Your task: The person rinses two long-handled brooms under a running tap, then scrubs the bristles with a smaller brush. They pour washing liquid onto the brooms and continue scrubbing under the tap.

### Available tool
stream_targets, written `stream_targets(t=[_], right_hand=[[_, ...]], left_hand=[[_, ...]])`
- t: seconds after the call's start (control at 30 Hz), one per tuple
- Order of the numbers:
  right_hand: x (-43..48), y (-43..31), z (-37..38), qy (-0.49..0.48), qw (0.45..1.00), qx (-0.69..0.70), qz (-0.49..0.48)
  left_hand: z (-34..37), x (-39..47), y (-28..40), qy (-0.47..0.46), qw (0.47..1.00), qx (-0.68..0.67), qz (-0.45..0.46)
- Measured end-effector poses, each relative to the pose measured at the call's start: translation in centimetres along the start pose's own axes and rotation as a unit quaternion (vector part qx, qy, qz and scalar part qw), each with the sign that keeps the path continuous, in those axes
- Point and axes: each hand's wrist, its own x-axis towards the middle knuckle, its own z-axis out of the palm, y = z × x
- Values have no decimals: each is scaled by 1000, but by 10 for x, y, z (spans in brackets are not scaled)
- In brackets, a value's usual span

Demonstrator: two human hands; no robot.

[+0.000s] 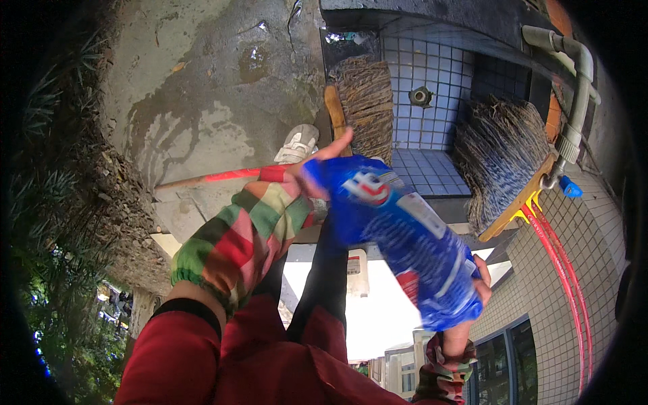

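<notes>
A blue printed plastic bag (410,238), blurred and bearing writing, lies slantwise between my two hands. My left hand (310,174) grips its upper left end, with the thumb sticking out past the plastic. At the lower right end, the fingers of my right hand (483,286) are wrapped around the bag's edge; the rest of that hand is partly hidden behind it. Just beyond the left hand rests a string mop head (363,106) with a wooden bar (334,109), at the left side of a blue-tiled basin (430,131).
A second string mop (498,157) leans at the basin's right, its red poles (562,268) running downward. Nearby are a grey pipe (582,66) and a tap with a blue handle (571,187). A white jug (357,276) stands behind my legs. Wet concrete (212,91) lies left.
</notes>
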Motion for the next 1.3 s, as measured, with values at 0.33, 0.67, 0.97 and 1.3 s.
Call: stream_targets(t=[0.33, 0.67, 0.97, 1.3], right_hand=[[-17, 42, 2, 123, 976, -2, 179], [-22, 49, 9, 67, 974, -63, 209], [-24, 38, 18, 162, 972, -120, 121], [-33, 38, 2, 207, 967, -23, 146]], left_hand=[[-53, -54, -114, 151, 984, 92, 29], [-78, -60, -181, 252, 920, 299, -26], [-89, -59, -182, 249, 938, 242, 1], [-89, -59, -179, 246, 925, 289, 2]])
